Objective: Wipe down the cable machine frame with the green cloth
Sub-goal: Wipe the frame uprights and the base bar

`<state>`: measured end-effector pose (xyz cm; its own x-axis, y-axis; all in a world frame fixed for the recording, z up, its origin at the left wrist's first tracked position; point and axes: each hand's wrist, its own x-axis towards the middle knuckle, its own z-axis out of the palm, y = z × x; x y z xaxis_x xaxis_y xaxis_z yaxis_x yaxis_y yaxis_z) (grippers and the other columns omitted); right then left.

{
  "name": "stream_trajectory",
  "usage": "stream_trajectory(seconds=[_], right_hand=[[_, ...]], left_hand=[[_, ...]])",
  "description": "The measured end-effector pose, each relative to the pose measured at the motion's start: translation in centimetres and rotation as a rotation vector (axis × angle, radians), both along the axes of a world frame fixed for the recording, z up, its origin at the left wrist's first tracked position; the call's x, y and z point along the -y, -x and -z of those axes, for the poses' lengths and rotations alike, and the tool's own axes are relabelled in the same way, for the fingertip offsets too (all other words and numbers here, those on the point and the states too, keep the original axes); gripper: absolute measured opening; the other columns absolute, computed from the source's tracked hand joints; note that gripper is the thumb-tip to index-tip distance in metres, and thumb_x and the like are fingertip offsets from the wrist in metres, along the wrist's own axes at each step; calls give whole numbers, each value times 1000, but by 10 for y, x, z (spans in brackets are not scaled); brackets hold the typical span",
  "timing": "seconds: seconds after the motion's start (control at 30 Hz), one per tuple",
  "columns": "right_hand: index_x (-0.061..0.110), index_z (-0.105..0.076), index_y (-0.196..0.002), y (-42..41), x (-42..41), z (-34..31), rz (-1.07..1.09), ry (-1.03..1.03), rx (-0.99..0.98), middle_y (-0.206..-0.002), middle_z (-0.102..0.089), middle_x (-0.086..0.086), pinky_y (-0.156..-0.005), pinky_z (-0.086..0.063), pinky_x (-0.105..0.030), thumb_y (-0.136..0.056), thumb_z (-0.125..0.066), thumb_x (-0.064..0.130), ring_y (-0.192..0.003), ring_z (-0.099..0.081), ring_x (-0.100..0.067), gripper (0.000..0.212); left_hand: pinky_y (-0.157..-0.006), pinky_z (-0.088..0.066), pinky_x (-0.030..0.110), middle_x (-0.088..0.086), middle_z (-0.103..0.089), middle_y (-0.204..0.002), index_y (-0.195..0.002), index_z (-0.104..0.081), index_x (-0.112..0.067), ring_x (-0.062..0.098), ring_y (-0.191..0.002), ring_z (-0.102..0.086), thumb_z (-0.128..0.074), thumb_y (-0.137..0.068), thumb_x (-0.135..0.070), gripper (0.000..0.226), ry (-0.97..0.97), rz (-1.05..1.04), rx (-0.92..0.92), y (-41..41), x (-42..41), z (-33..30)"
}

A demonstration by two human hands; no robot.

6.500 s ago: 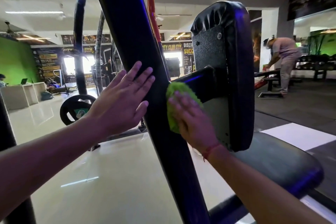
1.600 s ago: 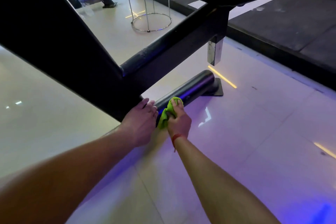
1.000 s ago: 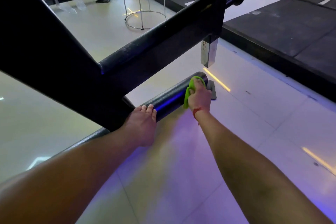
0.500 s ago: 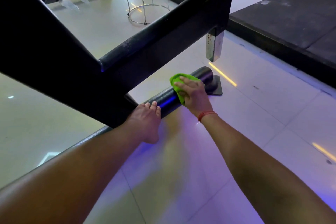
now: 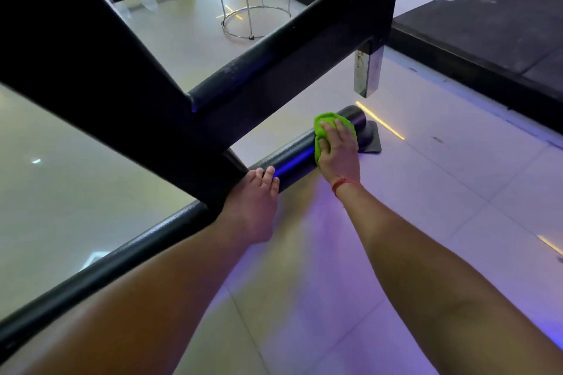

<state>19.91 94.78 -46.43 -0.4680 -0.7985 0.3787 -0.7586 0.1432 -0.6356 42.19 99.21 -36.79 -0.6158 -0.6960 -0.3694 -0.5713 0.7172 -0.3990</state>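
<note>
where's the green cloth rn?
Head view, right of centre: the green cloth is pressed under the right hand on the floor-level base tube, near its end foot plate.

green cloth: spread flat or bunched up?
Bunched. The green cloth sits in a wad under the right hand, pressed on the floor bar; lumpy folds show past the fingers.

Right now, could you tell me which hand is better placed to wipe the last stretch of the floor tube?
The right hand: it already presses the green cloth on the floor tube, near its capped end. The left hand only braces farther back, clothless.
</note>
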Motion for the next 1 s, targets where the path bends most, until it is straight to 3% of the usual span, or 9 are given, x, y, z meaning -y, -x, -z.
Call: stream_trajectory(seconds=[0.2,0.37,0.47,0.53,0.63,0.73,0.83,0.87,1.0], right_hand=[[19,-62,-135,-56,-30,9,-218,63,-91,-152,-47,-10,-123,-26,-45,-100,-42,27,-144,-35,-37,42],[24,-52,-146,-93,-44,-9,-23,-67,144,-161,-35,-7,-116,-37,-42,-99,-56,20,-147,-35,-28,48],[35,-43,-151,-146,-75,-11,-119,-160,145,-166,-26,2,-101,-45,-33,-96,-61,20,-132,-53,-30,59],[39,-43,-150,-174,-87,-13,-138,-218,211,-160,-39,-1,-95,-47,-31,-92,-64,19,-118,-63,-33,65],[41,-50,-145,-214,-100,-28,-42,-318,317,-121,-70,-12,-89,-46,-26,-90,-69,32,-109,-67,-31,59],[41,-60,-136,-264,-124,-35,-349,-256,86,-124,-71,-10,-87,-51,-29,-87,-74,28,-110,-68,-27,53],[36,-64,-133,-276,-124,-28,-674,-89,-404,-141,-61,1,-76,-61,-37,-84,-68,10,-124,-62,-25,56],[35,-64,-133,-271,-118,-28,-637,-57,-475,-143,-60,2,-77,-61,-37,-85,-64,7,-127,-59,-26,56],[28,-63,-135,-287,-105,-33,-213,-123,-178,-144,-58,3,-93,-52,-37,-95,-57,14,-118,-59,-36,43]], left_hand=[[-125,-10,41,6,-3,-169,-160,-12,-8,20,-156,2,-41,-96,-33,75,-31,-13,-193,-64,-26,23],[-125,-14,41,4,-10,-169,-160,-18,-11,19,-156,-2,-41,-94,-31,72,-36,14,-242,-111,-32,29],[-125,-17,40,5,-15,-168,-159,-21,-12,22,-156,-9,-41,-93,-32,72,-55,-74,-304,-129,-44,27],[-125,-18,39,4,-16,-168,-159,-21,-12,23,-155,-12,-43,-92,-32,73,-69,-160,-364,-146,-52,24],[-124,-21,39,1,-18,-168,-159,-23,-15,21,-155,-15,-47,-89,-30,76,-92,-229,-415,-179,-55,19],[-122,-25,38,4,-26,-165,-157,-29,-14,22,-152,-25,-49,-87,-29,74,-109,-245,-441,-215,-55,11],[-118,-31,38,6,-38,-159,-152,-38,-11,24,-145,-37,-51,-87,-30,68,-87,-268,-428,-252,-60,5],[-119,-30,38,6,-35,-161,-153,-36,-12,24,-146,-35,-51,-87,-30,70,-86,-291,-426,-266,-63,6],[-123,-22,40,3,-16,-168,-160,-21,-14,23,-154,-19,-48,-90,-30,77,-82,-382,-440,-309,-78,19]])
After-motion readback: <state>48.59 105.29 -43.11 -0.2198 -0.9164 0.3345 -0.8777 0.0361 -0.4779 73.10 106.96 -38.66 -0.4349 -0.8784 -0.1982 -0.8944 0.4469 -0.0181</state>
